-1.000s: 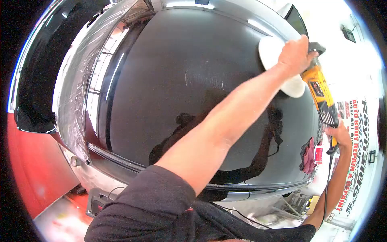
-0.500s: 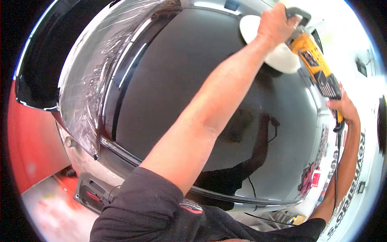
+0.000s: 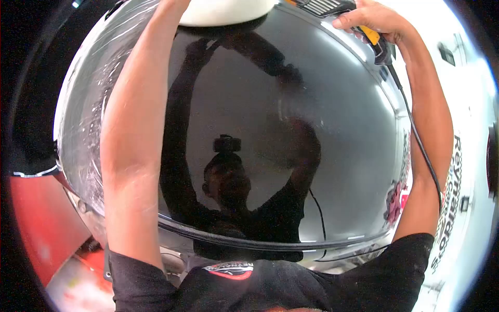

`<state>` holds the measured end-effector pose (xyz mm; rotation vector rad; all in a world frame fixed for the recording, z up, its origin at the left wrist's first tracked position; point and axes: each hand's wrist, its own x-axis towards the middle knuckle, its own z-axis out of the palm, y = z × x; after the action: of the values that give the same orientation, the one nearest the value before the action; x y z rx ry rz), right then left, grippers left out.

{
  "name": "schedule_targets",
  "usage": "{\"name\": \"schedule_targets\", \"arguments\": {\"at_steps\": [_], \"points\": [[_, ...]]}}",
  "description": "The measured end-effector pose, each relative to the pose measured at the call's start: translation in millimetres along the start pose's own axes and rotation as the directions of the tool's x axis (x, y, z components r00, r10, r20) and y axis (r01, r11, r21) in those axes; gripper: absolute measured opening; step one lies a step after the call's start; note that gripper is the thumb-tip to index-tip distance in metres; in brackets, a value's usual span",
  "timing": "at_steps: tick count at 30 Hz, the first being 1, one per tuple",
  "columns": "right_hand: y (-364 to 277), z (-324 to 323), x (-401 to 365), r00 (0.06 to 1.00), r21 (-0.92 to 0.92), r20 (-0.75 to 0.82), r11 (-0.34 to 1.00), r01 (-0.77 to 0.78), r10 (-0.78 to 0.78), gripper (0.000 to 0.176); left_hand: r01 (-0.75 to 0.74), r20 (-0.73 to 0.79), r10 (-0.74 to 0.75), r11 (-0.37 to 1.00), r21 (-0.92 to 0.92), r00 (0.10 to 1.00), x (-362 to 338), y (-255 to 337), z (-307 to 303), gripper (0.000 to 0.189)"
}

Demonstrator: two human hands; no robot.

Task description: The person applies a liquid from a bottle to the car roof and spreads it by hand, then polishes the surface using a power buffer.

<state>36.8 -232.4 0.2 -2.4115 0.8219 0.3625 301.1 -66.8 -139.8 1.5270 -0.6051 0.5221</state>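
My right hand (image 3: pixel 374 18) is wrapped around the rear handle of a yellow and black polisher (image 3: pixel 325 6) at the top edge. The polisher's round white pad (image 3: pixel 226 13) lies at the far part of a glossy black car panel (image 3: pixel 353 156), partly cut off by the frame. My left forearm (image 3: pixel 135 119) reaches up over the panel's left side; the hand itself is beyond the top edge. A black power cord (image 3: pixel 416 122) runs from the polisher's handle down along my right arm. The panel mirrors my arms, head and the polisher.
Clear plastic film (image 3: pixel 86 114) covers the car's left part. A red surface (image 3: pixel 44 223) stands at the lower left. Dark red cloth (image 3: pixel 395 203) shows at the right, near a white wall with lettering (image 3: pixel 453 192). A black trim strip (image 3: pixel 249 240) edges the panel near me.
The polisher and its pad have moved left and farther up in view, with both arms following. My left hand, earlier on the front handle, has passed out of the frame.
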Motion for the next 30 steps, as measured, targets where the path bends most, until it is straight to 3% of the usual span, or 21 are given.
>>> {"name": "schedule_targets", "arguments": {"at_steps": [2, 4, 5, 7, 8, 10, 11, 12, 13, 14, 15, 17, 18, 19, 20, 23, 27, 28, 30], "points": [[15.7, 0.4, -35.4, 1.0, -0.004, 0.016, 1.0, -0.003, 0.003, 0.051, -0.019, 0.064, 0.023, 0.998, -0.062, 0.998, -21.0, 33.9, 4.4, 0.041], [48.4, 2.8, -79.3, 0.999, -0.002, -0.028, 1.0, -0.027, 0.027, 0.069, 0.026, 0.129, -0.016, 0.997, -0.077, 0.992, -52.6, 79.6, 3.4, 0.038], [76.9, 5.7, -98.9, 0.997, 0.028, -0.051, 0.998, 0.051, -0.049, 0.082, 0.03, 0.182, -0.019, 0.998, -0.056, 0.983, -65.5, 94.9, 11.5, 0.038], [118.1, 0.3, -135.9, 1.0, 0.081, -0.005, 0.996, -0.027, 0.027, 0.08, 0.205, 0.323, -0.142, 0.963, -0.172, 0.936, -98.8, 138.5, 20.4, 0.037], [131.7, 0.4, -165.2, 0.996, 0.099, -0.019, 0.992, -0.082, 0.085, 0.081, -0.135, 0.17, 0.129, 0.991, 0.022, 0.977, -118.1, 135.5, 46.9, 0.035], [165.4, 6.7, -223.6, 0.974, 0.14, -0.062, 0.968, -0.209, 0.219, 0.085, 0.256, 0.455, -0.116, 0.931, -0.26, 0.883, -155.3, 190.1, 58.9, 0.035], [185.9, 9.1, -251.2, 0.953, 0.158, -0.092, 0.949, -0.272, 0.289, 0.088, -0.071, 0.263, 0.127, 0.975, -0.213, 0.956, -182.8, 191.0, 89.7, 0.036], [200.3, 14.2, -279.7, 0.933, 0.21, -0.142, 0.931, -0.298, 0.331, 0.092, 0.062, 0.374, 0.075, 0.938, -0.341, 0.925, -198.7, 221.0, 87.9, 0.036], [215.4, 20.6, -309.7, 0.909, 0.266, -0.185, 0.909, -0.32, 0.374, 0.096, 0.039, 0.403, 0.149, 0.905, -0.424, 0.903, -220.2, 243.2, 102.5, 0.042], [232.2, 26.3, -339.7, 0.872, 0.3, -0.209, 0.877, -0.375, 0.444, 0.1, 0.192, 0.476, 0.117, 0.812, -0.551, 0.871, -242.7, 264.5, 109.6, 0.04], [246.8, 32.8, -368.8, 0.83, 0.334, -0.227, 0.841, -0.425, 0.51, 0.104, 0.109, 0.493, 0.178, 0.861, -0.497, 0.852, -258.6, 285.5, 115.9, 0.037], [269.4, 44.9, -424.2, 0.759, 0.318, -0.274, 0.8, -0.508, 0.591, 0.107, 0.333, 0.707, 0.089, 0.837, -0.435, 0.701, -292.9, 329.4, 119.6, 0.042], [289.5, 51.0, -453.9, 0.718, 0.29, -0.311, 0.782, -0.552, 0.623, 0.108, 0.246, 0.614, 0.165, 0.813, -0.528, 0.772, -318.6, 341.4, 133.4, 0.041], [301.2, 59.1, -474.7, 0.688, 0.288, -0.332, 0.764, -0.577, 0.645, 0.111, 0.233, 0.612, 0.19, 0.807, -0.543, 0.768, -336.7, 356.2, 137.9, 0.041], [313.0, 67.3, -495.4, 0.657, 0.288, -0.353, 0.745, -0.601, 0.666, 0.113, 0.309, 0.705, 0.168, 0.811, -0.496, 0.689, -345.9, 372.5, 131.8, 0.042], [303.4, 76.6, -526.4, 0.642, 0.333, -0.34, 0.727, -0.601, 0.687, 0.123, 0.341, 0.731, 0.226, 0.771, -0.538, 0.644, -366.2, 390.0, 123.2, 0.04], [280.9, 64.0, -524.4, 0.623, 0.163, -0.387, 0.716, -0.679, 0.68, 0.126, 0.397, 0.714, 0.183, 0.726, -0.562, 0.676, -360.7, 379.8, 101.3, 0.039], [265.1, 56.5, -510.1, 0.657, 0.239, -0.333, 0.735, -0.635, 0.676, 0.126, 0.416, 0.714, 0.158, 0.719, -0.556, 0.682, -353.3, 371.6, 94.2, 0.039], [263.5, 47.2, -502.3, 0.689, 0.224, -0.343, 0.768, -0.6, 0.638, 0.124, 0.404, 0.679, 0.116, 0.726, -0.556, 0.725, -336.7, 358.6, 78.3, 0.038]]}}
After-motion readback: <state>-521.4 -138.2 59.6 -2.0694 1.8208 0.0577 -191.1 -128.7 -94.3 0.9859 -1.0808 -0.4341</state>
